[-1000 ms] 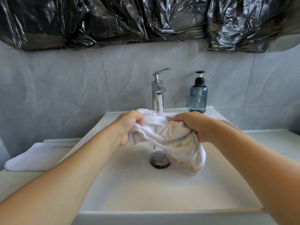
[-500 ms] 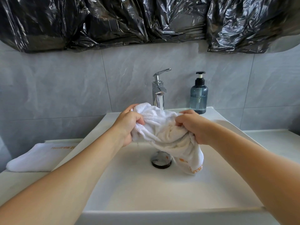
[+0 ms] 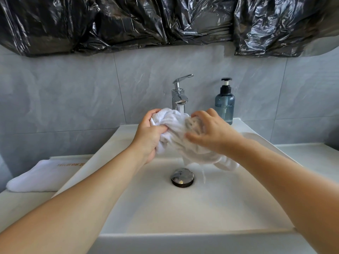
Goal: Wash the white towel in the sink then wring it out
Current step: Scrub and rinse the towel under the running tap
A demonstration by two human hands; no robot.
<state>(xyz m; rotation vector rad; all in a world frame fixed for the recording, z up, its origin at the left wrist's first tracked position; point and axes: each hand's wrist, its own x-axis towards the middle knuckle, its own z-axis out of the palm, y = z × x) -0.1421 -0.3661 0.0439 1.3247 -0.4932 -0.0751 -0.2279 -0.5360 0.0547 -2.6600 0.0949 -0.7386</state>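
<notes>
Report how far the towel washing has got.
Done: the white towel is wet and bunched over the sink. In hand: left hand and right hand grip it under the running faucet, water dripping. Left: wringing it out.

Only lettering I can spot is a short line of orange-brown print on the folded white cloth towel (image 3: 39,176) lying on the counter just left of the white rectangular ceramic sink (image 3: 102,153). It looks upside down from here and too blurry to read. The blue-tinted plastic pump bottle (image 3: 224,103) behind the sink's right corner shows no readable label.
</notes>
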